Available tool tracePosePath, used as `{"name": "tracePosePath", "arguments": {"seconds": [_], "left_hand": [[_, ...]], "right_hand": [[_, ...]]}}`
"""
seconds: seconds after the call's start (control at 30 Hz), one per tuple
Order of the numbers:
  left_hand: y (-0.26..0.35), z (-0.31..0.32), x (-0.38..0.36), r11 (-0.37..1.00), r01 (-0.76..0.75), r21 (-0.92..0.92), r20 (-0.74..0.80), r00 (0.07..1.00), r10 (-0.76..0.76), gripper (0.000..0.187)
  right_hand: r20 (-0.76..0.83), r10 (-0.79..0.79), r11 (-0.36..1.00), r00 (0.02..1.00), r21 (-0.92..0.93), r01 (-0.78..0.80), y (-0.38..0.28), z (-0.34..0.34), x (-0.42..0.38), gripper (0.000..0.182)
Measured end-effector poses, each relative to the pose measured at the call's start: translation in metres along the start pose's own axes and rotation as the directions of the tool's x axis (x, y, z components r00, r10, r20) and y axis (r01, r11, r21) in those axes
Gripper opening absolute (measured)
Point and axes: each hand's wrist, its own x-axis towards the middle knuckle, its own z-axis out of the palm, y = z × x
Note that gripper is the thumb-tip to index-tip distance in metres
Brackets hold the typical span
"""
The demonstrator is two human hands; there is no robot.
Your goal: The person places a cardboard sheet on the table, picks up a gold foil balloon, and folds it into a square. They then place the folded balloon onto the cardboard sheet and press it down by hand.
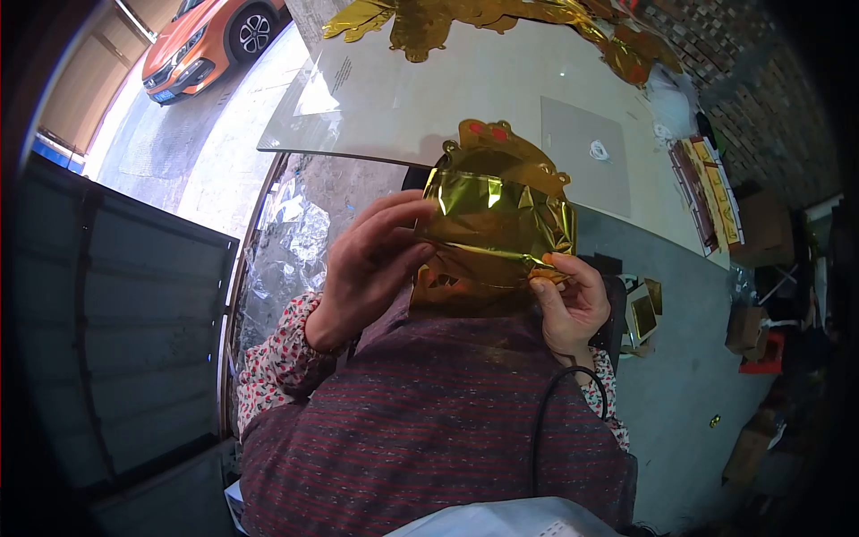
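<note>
A shiny gold foil piece (501, 215) with a scalloped, looped upper edge stands in front of my chest. It is creased across its middle, and two small red marks show near its top. My left hand (362, 264) is at the foil's left side, fingers stretched and thumb apart from them, the fingertips at the edge. At the lower right, my right hand (575, 304) pinches a fold of the foil between thumb and fingers.
Beyond the foil lies a pale table (465, 98) bearing a pile of gold foil pieces (420, 31), a grey sheet (582, 134) and yellow-and-brown strips (713, 192). Clear plastic (291, 224) lies at left. Cardboard boxes (747, 331) stand at right; an orange car (210, 45) is outside.
</note>
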Motion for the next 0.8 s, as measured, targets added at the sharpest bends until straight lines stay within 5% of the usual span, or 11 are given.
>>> {"name": "tracePosePath", "arguments": {"seconds": [0.17,0.4,0.5,0.8], "left_hand": [[0.003,-0.002,0.001,0.983,-0.007,-0.185,0.072,0.997,0.021,0.036],[-0.010,-0.021,0.008,0.949,-0.315,0.002,0.304,0.905,0.299,0.052],[-0.006,-0.026,0.012,0.946,-0.310,-0.089,0.366,0.874,0.321,0.050],[-0.016,-0.014,0.010,0.820,-0.486,0.302,0.146,0.873,0.465,0.036]], "right_hand": [[0.028,-0.056,0.998,0.998,0.008,0.056,-0.003,-0.004,0.001,0.033],[0.006,0.001,0.995,1.000,0.102,-0.001,-0.008,-0.003,0.001,0.035],[0.010,0.012,0.983,1.000,0.181,-0.014,-0.008,-0.003,0.004,0.037],[0.062,0.125,0.960,0.990,0.242,-0.137,-0.004,-0.001,0.007,0.038]]}}
